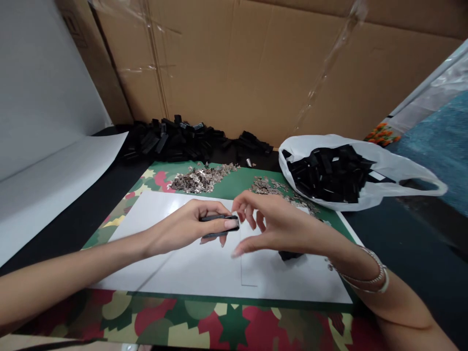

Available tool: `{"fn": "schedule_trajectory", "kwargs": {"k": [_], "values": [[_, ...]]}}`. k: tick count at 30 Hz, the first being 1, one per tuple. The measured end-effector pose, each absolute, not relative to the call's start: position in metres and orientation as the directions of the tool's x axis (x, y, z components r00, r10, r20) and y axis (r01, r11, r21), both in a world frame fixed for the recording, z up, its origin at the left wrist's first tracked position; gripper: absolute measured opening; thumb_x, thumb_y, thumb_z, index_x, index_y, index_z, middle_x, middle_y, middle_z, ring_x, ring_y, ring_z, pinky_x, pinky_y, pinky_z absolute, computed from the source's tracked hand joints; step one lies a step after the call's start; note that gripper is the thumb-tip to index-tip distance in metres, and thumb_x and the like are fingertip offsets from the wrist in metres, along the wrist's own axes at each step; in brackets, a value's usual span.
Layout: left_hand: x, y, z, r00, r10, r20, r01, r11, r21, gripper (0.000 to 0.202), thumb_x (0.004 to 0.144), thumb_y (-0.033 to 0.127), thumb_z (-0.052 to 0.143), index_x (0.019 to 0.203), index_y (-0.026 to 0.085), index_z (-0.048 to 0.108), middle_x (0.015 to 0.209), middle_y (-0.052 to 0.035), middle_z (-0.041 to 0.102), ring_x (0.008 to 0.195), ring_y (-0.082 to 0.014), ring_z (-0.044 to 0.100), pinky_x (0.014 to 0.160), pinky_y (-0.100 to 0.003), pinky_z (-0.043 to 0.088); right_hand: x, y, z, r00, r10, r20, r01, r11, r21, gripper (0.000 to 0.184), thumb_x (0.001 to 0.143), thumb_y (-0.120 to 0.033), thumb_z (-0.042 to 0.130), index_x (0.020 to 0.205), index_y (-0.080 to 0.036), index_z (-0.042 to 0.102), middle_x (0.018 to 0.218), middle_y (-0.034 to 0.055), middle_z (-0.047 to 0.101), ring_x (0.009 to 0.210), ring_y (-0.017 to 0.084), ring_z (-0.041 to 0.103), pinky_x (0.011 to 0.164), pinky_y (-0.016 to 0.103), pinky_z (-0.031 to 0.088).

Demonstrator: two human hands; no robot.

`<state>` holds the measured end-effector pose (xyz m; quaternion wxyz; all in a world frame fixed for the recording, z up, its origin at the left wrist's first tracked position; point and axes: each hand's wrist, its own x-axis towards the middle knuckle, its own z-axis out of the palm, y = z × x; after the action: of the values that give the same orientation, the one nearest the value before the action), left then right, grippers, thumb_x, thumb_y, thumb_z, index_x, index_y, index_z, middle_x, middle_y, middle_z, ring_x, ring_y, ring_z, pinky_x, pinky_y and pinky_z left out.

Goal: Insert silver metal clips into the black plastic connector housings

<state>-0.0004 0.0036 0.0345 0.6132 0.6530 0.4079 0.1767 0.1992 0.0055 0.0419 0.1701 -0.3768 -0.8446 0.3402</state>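
My left hand (210, 222) is closed around a small black plastic case (219, 226), its thumb lying along the top near the right end. My right hand (261, 222) is just to the right, fingers curved and thumb apart, with nothing visible between them. Both hands are above a white sheet (175, 278). Under the right wrist lies a black piece (290, 255), partly hidden by the forearm. Beyond the hands are a heap of small shiny metal pieces (199, 179) and a second, flatter spread of metal pieces (268, 185).
Many black pieces are heaped (175, 136) along the back by a cardboard wall (226, 68). A white plastic bag (395, 168) full of black pieces sits at right. A small silver cylinder (249, 162) stands behind the metal pieces. Patterned green and red paper (190, 321) lies beneath the sheet.
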Motion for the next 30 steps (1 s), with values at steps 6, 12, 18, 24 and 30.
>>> {"fn": "schedule_trajectory", "kwargs": {"k": [6,12,18,24,30], "values": [[-0.003,0.002,0.03,0.643,0.742,-0.189,0.24,0.039,0.97,0.02,0.081,0.035,0.059,0.087,0.02,0.048,0.061,0.0059,0.06,0.052,-0.0078,0.043,0.049,-0.021,0.028,0.204,0.02,0.041,-0.772,0.569,-0.283,0.447,0.169,-0.878,0.043,0.06,-0.049,0.075,0.086,-0.019,0.058,0.076,-0.002,0.056,0.064,0.009,0.051,0.053,0.019,0.042],[-0.006,0.008,0.026,0.683,0.709,-0.175,0.188,0.061,0.98,0.019,0.081,0.025,0.06,0.091,0.021,0.044,0.068,0.0062,0.062,0.06,-0.008,0.054,0.058,-0.02,0.04,0.205,0.026,0.042,-0.804,0.509,-0.306,0.37,0.027,-0.929,0.028,0.065,-0.035,0.076,0.082,-0.018,0.06,0.064,-0.0049,0.053,0.055,0.006,0.047,0.048,0.018,0.041],[-0.011,0.021,0.023,0.753,0.634,-0.177,0.196,0.041,0.98,0.009,0.083,0.024,0.058,0.089,0.018,0.054,0.077,0.0031,0.063,0.064,-0.008,0.056,0.062,-0.022,0.043,0.206,0.031,0.036,-0.795,0.555,-0.244,0.324,0.05,-0.945,0.026,0.064,-0.031,0.076,0.079,-0.017,0.061,0.059,-0.0069,0.046,0.051,0.005,0.043,0.045,0.017,0.034],[-0.014,0.028,0.02,0.748,0.642,-0.167,0.244,-0.031,0.969,0.013,0.082,0.029,0.059,0.085,0.017,0.063,0.07,0.0031,0.06,0.062,-0.0079,0.054,0.057,-0.019,0.041,0.204,0.033,0.029,-0.769,0.603,-0.213,0.302,0.048,-0.952,0.024,0.065,-0.035,0.074,0.075,-0.017,0.062,0.058,-0.0061,0.049,0.05,0.005,0.043,0.04,0.016,0.031],[-0.014,0.03,0.018,0.74,0.653,-0.162,0.242,-0.034,0.97,0.011,0.081,0.028,0.061,0.085,0.018,0.062,0.072,0.0041,0.059,0.063,-0.007,0.054,0.058,-0.018,0.042,0.203,0.034,0.029,-0.745,0.627,-0.23,0.336,0.054,-0.94,0.025,0.066,-0.038,0.073,0.075,-0.016,0.063,0.061,-0.0043,0.052,0.051,0.005,0.043,0.037,0.015,0.03]]}}
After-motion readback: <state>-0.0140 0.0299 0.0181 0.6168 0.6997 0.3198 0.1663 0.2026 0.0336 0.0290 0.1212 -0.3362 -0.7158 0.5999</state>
